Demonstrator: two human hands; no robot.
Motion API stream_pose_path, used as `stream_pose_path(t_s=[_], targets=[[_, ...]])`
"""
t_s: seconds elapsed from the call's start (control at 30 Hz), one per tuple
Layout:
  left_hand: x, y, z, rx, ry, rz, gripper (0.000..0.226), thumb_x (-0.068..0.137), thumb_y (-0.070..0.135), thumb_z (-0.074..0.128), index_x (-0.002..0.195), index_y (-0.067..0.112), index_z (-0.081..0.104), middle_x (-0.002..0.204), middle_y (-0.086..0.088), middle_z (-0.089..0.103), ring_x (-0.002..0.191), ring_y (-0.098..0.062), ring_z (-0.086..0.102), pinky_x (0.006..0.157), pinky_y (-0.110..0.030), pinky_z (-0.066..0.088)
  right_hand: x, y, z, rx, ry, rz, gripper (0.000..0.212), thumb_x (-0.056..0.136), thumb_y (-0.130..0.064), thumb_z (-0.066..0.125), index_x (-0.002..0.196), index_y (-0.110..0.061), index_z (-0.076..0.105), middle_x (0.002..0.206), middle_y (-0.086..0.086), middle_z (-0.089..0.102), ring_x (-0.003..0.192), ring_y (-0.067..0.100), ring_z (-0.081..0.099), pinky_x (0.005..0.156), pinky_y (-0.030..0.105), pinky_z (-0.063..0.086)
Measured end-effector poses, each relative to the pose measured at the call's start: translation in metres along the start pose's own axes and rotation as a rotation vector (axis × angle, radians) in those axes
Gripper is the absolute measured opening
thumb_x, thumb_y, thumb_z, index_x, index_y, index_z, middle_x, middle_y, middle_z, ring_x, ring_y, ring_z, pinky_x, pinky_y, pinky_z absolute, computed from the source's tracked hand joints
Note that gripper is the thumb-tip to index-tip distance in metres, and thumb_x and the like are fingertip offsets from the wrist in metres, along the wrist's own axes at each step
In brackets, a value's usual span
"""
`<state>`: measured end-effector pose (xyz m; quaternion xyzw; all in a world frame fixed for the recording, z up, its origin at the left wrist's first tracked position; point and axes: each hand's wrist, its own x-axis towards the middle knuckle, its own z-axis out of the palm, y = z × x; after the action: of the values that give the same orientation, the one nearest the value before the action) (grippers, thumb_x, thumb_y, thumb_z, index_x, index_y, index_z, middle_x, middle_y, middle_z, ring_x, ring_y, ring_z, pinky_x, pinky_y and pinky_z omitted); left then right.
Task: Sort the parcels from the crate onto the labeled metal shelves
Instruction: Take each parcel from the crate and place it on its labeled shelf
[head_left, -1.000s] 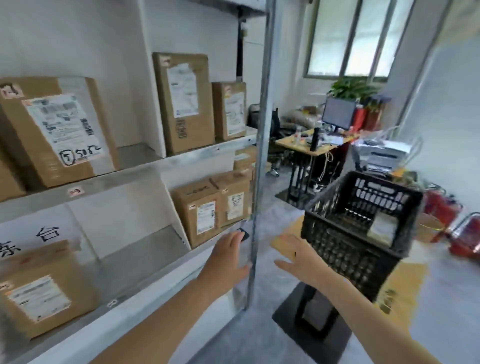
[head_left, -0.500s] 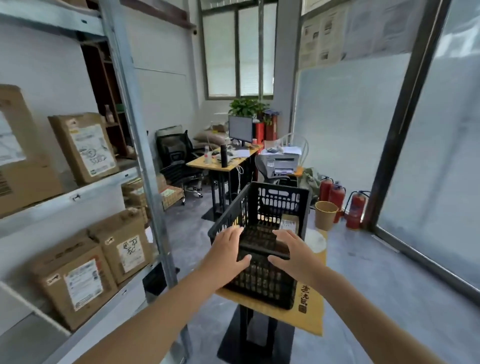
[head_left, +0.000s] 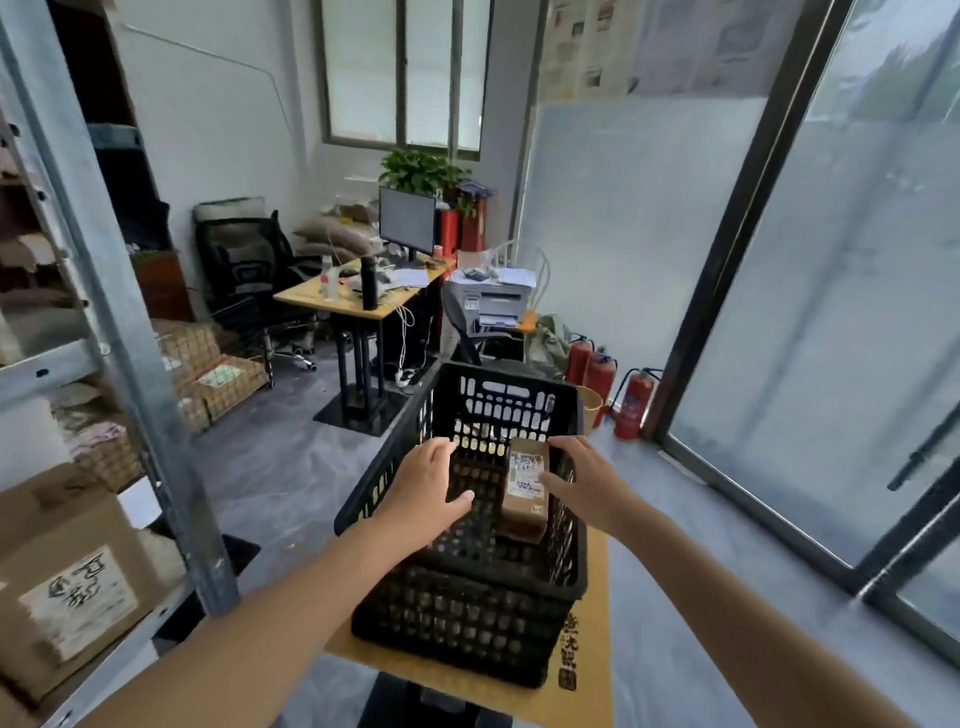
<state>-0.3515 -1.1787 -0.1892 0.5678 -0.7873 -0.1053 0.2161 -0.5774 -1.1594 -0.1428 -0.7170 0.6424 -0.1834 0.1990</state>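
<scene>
- The parcel (head_left: 527, 488) is a small brown box with a white label. It stands on end inside the black crate (head_left: 457, 623), up against the right wall.
- On my feed the right hand (head_left: 582, 478) is over the crate's right side, fingers loose and spread, holding nothing. Its thumb sits right at the edge of the parcel's label, but I honestly can't tell if it touches.
- The left hand (head_left: 426, 488) is flat and open too, thumb stuck out. It's over the middle of the crate, with a clear gap between it and the parcel.
- The crate sits on a yellowish tabletop (head_left: 597, 623) with a dark stand underneath.
- The metal shelves (head_left: 124, 353) are on the left. There's a cardboard box (head_left: 72, 587) with a scribbled-on white label on the lower shelf.
- Further back there's a desk (head_left: 353, 304) with a monitor (head_left: 407, 221), and a black office chair (head_left: 244, 275) beside it. There's also a printer (head_left: 493, 304), plus red fire extinguishers (head_left: 632, 402) by the frosted glass.
</scene>
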Motion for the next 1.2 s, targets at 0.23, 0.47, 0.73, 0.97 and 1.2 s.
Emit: stream_pose_path(t_s=[0.23, 0.47, 0.73, 0.97, 1.2], targets=[[0.04, -0.026, 0.027, -0.029, -0.069, -0.007, 0.071, 0.091, 0.041, 0.057, 0.147, 0.01, 0.027, 0.151, -0.002, 0.029, 0.14, -0.017, 0.025, 0.116, -0.03, 0.021, 0.054, 0.018, 0.015, -0.053, -0.086, 0.079, 0.051, 0.1, -0.03, 0.053, 0.147, -0.021, 0.036, 0.152, 0.001, 0.035, 0.113, 0.022, 0.06, 0.097, 0.035, 0.048], [0.079, -0.035, 0.06, -0.017, -0.181, -0.067, 0.071, 0.092, 0.041, 0.056, 0.148, 0.011, 0.024, 0.152, -0.001, 0.026, 0.142, -0.017, 0.021, 0.116, -0.03, 0.016, 0.12, 0.05, 0.042, 0.054, -0.268, 0.274, 0.067, 0.1, -0.037, 0.05, 0.154, -0.009, 0.021, 0.159, 0.01, 0.022, 0.135, 0.026, 0.042, 0.105, 0.035, 0.037], [0.141, -0.034, 0.096, 0.013, -0.296, -0.16, 0.071, 0.093, 0.04, 0.055, 0.15, 0.014, 0.021, 0.154, 0.001, 0.021, 0.144, -0.016, 0.016, 0.117, -0.031, 0.014, 0.213, 0.08, 0.078, -0.022, -0.453, 0.27, 0.064, 0.103, -0.032, 0.045, 0.151, -0.001, 0.018, 0.16, 0.022, 0.011, 0.142, 0.038, 0.028, 0.113, 0.044, 0.033], [0.187, -0.046, 0.123, 0.007, -0.322, -0.205, 0.07, 0.093, 0.039, 0.055, 0.149, 0.015, 0.022, 0.152, 0.003, 0.023, 0.143, -0.016, 0.018, 0.117, -0.034, 0.017, 0.272, 0.112, 0.092, -0.337, -0.597, 0.039, 0.065, 0.099, -0.023, 0.052, 0.153, -0.006, 0.021, 0.158, 0.015, 0.018, 0.14, 0.036, 0.033, 0.113, 0.048, 0.035], [0.204, -0.077, 0.148, -0.006, -0.393, -0.237, 0.071, 0.092, 0.037, 0.057, 0.148, 0.012, 0.024, 0.152, -0.001, 0.026, 0.142, -0.018, 0.021, 0.118, -0.033, 0.02, 0.294, 0.131, 0.126, -0.682, -0.772, -0.15, 0.076, 0.088, 0.004, 0.054, 0.155, -0.016, 0.024, 0.161, 0.006, 0.018, 0.141, 0.03, 0.034, 0.111, 0.046, 0.038]])
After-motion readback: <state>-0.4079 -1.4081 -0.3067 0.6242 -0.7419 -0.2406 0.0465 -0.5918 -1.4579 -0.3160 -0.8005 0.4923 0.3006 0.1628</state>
